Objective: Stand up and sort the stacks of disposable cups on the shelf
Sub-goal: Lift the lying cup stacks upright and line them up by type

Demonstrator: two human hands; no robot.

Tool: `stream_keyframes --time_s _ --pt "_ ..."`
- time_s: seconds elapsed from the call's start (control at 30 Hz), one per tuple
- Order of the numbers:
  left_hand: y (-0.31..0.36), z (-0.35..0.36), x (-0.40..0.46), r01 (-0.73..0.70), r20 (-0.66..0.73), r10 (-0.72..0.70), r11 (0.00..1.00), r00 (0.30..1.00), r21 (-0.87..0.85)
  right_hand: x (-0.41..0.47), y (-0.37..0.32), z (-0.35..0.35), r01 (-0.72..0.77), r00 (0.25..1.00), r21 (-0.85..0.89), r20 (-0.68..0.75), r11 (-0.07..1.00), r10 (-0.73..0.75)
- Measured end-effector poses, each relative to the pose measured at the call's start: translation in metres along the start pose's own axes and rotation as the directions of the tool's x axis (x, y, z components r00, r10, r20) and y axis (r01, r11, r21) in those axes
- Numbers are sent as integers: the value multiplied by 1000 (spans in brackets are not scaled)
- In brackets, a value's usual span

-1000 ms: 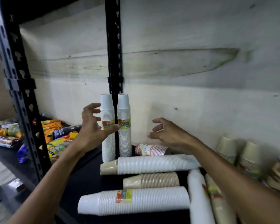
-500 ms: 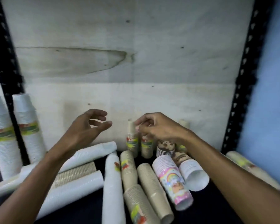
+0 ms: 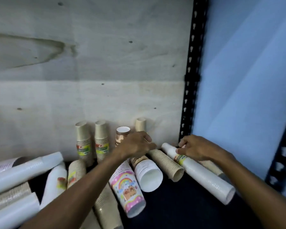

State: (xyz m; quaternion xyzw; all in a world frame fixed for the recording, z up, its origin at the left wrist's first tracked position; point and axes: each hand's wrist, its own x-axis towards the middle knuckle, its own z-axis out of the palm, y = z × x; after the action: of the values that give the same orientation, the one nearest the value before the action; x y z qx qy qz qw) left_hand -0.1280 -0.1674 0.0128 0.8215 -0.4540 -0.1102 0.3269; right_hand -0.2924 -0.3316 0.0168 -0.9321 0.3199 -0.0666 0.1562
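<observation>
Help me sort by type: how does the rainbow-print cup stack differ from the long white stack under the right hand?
The rainbow-print stack is pink with a cartoon picture; the long white stack is plain white with one small label. The rainbow-print stack is shorter, the long white stack clearly longer. The right hand grips the long white stack's narrow end; no hand grips the rainbow-print stack. Both lie on their sides, open ends toward the camera.

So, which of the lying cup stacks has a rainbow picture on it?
The pink stack lying in the middle of the shelf, its open end toward the camera. The stacks lying beside it are plain white or brown.
</observation>
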Motion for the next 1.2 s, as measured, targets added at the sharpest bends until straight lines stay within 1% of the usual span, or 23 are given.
stream_keyframes --time_s 0.1,0.17,0.23,0.3,0.4,0.43,0.53,0.7,0.73,0.8,0.87,0.97,1.07,1.13,1.2 --pt "19 29 21 17 57 -30 978 998 207 7 16 2 -44 998 -59 38 997 46" --pt "26 44 32 43 88 -78 935 993 351 14 21 3 -63 993 -102 93 993 73" --pt "29 54 42 87 49 -124 882 991 463 22 23 5 -77 986 -166 136 983 100" --pt "31 60 48 122 12 -152 837 988 533 32 23 8 -57 979 -230 179 972 100" --pt "31 70 55 126 39 -188 786 981 606 43 21 11 -26 957 -313 266 949 114" --pt "30 74 57 128 51 -200 785 979 606 46 21 12 -28 949 -317 291 948 125" --pt "28 82 64 147 93 -228 837 969 527 52 25 12 -57 929 -257 341 965 146" --pt "27 73 71 165 138 -220 930 966 328 48 35 5 -124 936 -187 304 975 177" --pt "28 69 72 167 136 -209 949 969 266 46 37 1 -136 940 -153 292 979 176" --pt "29 61 72 172 136 -179 983 974 66 43 39 -9 -151 956 -65 244 986 162" --pt "32 53 68 139 106 -128 985 986 -102 40 40 -18 -166 975 91 162 982 150" --pt "29 48 70 54 37 -46 972 998 -229 36 35 -27 -125 991 369 14 921 129" --pt "28 43 67 -37 27 45 969 999 -244 32 26 -31 12 987 597 -137 802 86" --pt "25 44 65 -73 32 82 970 996 -230 32 22 -29 99 971 684 -224 723 79" --pt "20 49 64 -86 30 95 971 995 -225 35 23 -24 138 956 708 -277 693 93"
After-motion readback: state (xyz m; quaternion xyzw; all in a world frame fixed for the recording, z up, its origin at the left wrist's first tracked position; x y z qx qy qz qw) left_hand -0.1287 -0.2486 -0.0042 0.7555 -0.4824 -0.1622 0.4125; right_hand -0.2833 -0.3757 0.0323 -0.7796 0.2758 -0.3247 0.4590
